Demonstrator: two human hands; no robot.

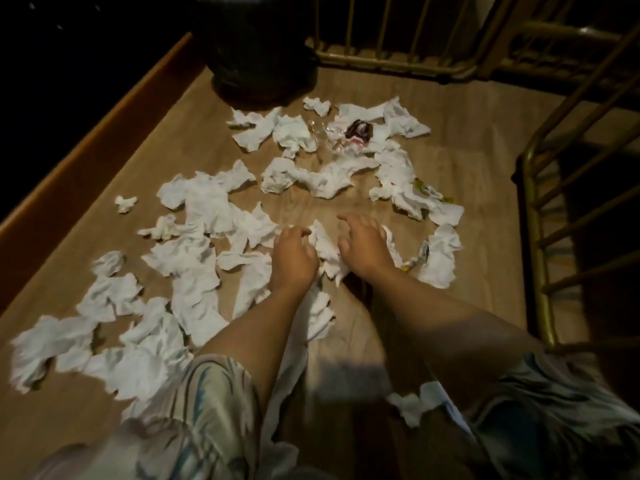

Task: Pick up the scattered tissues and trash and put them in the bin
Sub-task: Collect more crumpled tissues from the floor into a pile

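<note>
Crumpled white tissues (207,202) lie scattered over most of the wooden floor (467,161), thickest at the left and centre of the frame, with a dark wrapper (360,131) and clear plastic scraps among them at upper centre and a yellow wrapper (429,192) at the right. At the centre, the left hand (294,252) is curled with its fingertips pinching a crumpled tissue (325,247), while the right hand (363,242) rests spread, palm down, just beside it. The black bin (256,46) stands at the top of the frame, beside a brass railing (391,60).
</note>
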